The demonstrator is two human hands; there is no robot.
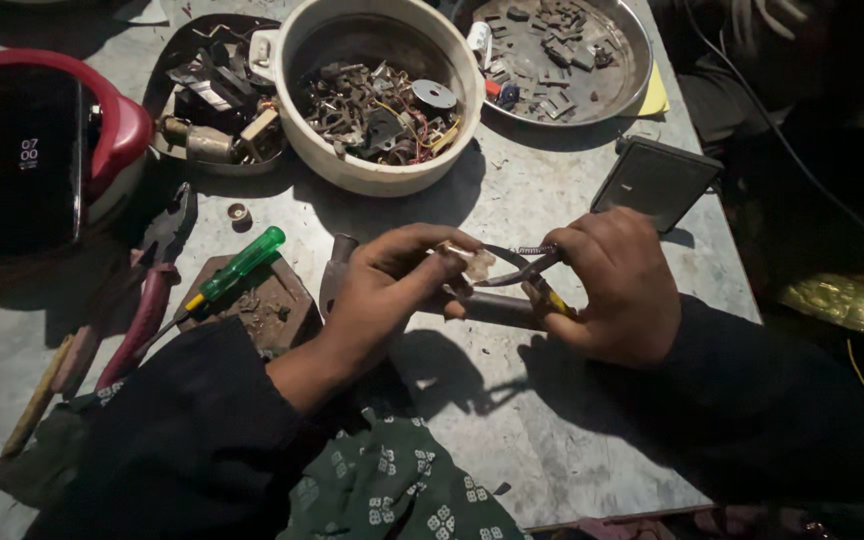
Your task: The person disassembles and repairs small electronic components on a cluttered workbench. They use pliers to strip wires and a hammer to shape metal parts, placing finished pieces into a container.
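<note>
My left hand (392, 285) pinches a small pale part (476, 262) above the counter (512, 420), steadying it. Right hand (617, 285) is closed on pliers (522, 272), whose tips meet the part. White bowl (377, 90) of scrap sits far, within reach; green screwdriver (237, 268) parked left.

Green-handled screwdriver (237, 268) lies left of white bowl (377, 92). Red tub (117, 120) further left, black phone (27, 160) on it. Below bowl: dark green cloth (392, 490) w/ white print; black sleeves (192, 440).
</note>
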